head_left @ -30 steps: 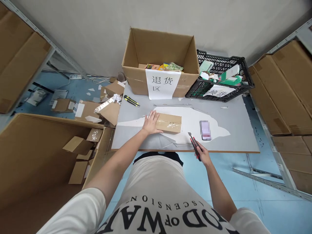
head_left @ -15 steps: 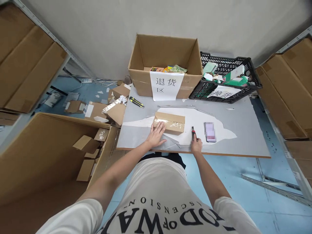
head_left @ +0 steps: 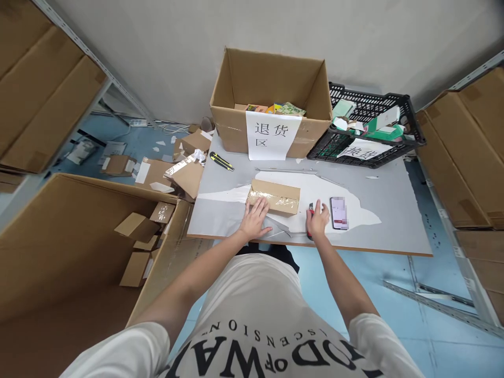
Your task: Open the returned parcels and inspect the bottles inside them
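Note:
My left hand (head_left: pixel 255 219) rests with spread fingers against the near left side of a taped cardboard box (head_left: pixel 279 197) on the table. Its fingers lie flat and are not wrapped round the box. To the right, my right hand (head_left: pixel 318 221) has its fingers apart, with the thumb side next to a red and black utility knife (head_left: pixel 310 220) lying on white paper. Part of the knife is hidden by the hand. A phone (head_left: pixel 339 213) with a lit screen lies just right of that hand.
A yellow and black cutter (head_left: pixel 221 161) lies at the table's left. Behind stand a labelled carton (head_left: pixel 232 128) and a black crate (head_left: pixel 321 152) holding small boxes. A large open carton (head_left: pixel 79 236) with small boxes sits left of the table (head_left: pixel 394 210); cardboard scraps (head_left: pixel 153 173) litter the floor.
My right hand has loosened from the utility knife; its fingers have spread, and the knife now lies beside it. My left hand stays on the box. The phone screen looks different.

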Demonstrator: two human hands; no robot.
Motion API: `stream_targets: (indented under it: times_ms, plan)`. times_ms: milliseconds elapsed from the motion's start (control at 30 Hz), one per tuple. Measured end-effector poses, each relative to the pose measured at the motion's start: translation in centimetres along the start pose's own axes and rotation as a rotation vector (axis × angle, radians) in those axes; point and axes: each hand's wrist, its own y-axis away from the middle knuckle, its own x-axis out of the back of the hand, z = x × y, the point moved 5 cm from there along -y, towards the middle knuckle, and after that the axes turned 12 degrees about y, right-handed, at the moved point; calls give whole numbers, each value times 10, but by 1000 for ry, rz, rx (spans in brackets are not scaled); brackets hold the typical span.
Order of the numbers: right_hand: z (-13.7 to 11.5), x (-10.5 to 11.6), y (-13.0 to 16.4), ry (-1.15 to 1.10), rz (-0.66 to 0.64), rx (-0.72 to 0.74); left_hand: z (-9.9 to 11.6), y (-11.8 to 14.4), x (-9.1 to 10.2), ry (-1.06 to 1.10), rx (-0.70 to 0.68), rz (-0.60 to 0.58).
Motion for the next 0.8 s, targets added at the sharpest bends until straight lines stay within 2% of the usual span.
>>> stream_targets:
  times_ms: [67, 133, 200, 233, 300, 367, 500, 667, 800]
  plan:
    - [-30, 28, -22, -33, 70, 170, 0, 1, -2, 7, 4, -10]
    - [-70, 49, -36, -23, 59, 435, 1, 2, -2, 17, 5, -19]
    - [-105, 58, -42, 31, 9, 661, 1, 3, -2, 28, 4, -20]
    - [-117, 58, -44, 66, -25, 724, 1, 3, -2, 34, 3, -17]
    - [-132, 54, -46, 132, -98, 777, 1, 2, -1, 46, 6, -11]
    - [-137, 47, -47, 181, -146, 775, 1, 0, -2, 61, 17, -7]
    - [-138, 41, -46, 254, -132, 820, 1, -4, -3, 78, 38, -3]
    - [-147, 46, -42, 376, -116, 931, 0, -4, -2, 70, 26, -11]
    - [-153, 56, -52, 400, -212, 918, 0, -1, -2, 60, 23, -23]
